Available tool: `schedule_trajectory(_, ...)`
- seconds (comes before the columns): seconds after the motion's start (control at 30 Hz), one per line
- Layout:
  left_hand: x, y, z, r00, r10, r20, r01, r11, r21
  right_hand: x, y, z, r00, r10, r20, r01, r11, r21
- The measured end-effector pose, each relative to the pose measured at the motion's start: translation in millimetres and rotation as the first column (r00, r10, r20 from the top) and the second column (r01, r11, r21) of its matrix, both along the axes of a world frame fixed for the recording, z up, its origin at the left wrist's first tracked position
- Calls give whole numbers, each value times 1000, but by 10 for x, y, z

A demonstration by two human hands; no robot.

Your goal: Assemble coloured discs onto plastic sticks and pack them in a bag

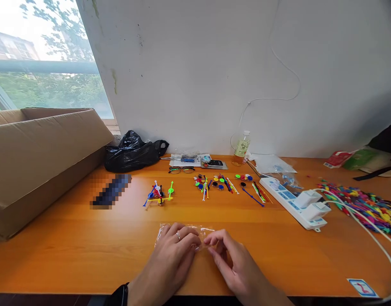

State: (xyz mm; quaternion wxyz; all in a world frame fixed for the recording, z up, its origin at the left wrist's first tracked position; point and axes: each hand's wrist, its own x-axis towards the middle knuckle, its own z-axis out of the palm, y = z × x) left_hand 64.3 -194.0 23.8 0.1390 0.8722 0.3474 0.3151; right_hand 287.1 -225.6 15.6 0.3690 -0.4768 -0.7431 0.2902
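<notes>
A clear plastic bag [204, 230] lies flat on the wooden table near its front edge. My left hand [172, 257], with a ring on one finger, rests over the bag, its fingers curled onto the near edge. Thumb and forefinger of my right hand [235, 265] pinch that edge just to the right. Beyond the hands sit small plastic spinner pieces: a cluster of assembled arrow spinners [158, 193], a mixed heap [203, 186], loose round discs [243, 184] and thin arrow pointers [258, 192].
A large cardboard box [48, 157] stands at left, beside a black plastic bag [131, 153]. A white power strip [292, 204] with cables lies at right, before a pile of colourful pieces [367, 208]. Glasses [181, 170], a phone [215, 163] and a bottle [242, 148] line the back.
</notes>
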Motion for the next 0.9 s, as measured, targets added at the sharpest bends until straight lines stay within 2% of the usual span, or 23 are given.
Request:
schedule_trajectory(0.07,17,10,-40,994,0,113,-8,997,76,-23,-3,16,997,-71,-33,69,995,-79)
schedule_trajectory(0.13,14,10,-48,976,-21,215,-18,984,179,-58,1,61,991,-117,-71,110,989,-101)
schedule_trajectory(0.27,-24,-24,17,944,-94,317,-22,939,343,-135,-12,226,993,-24,-117,17,998,-58)
schedule_trajectory(0.43,-82,-93,98,933,-117,340,-48,897,439,-165,-84,398,969,31,-243,-49,996,-69)
schedule_trajectory(0.6,-143,-127,120,955,-147,259,-36,807,590,-138,-137,481,937,17,-348,-81,982,-171)
schedule_trajectory(0.7,-149,-176,151,962,-102,254,-60,829,557,-126,-133,490,913,46,-406,-132,974,-186)
schedule_trajectory(0.8,-125,-230,175,958,-28,284,-112,877,466,-122,-128,469,902,39,-430,-110,984,-141)
schedule_trajectory(0.9,-96,-233,168,938,9,347,-166,891,423,-113,-155,478,891,56,-452,-103,991,-81)
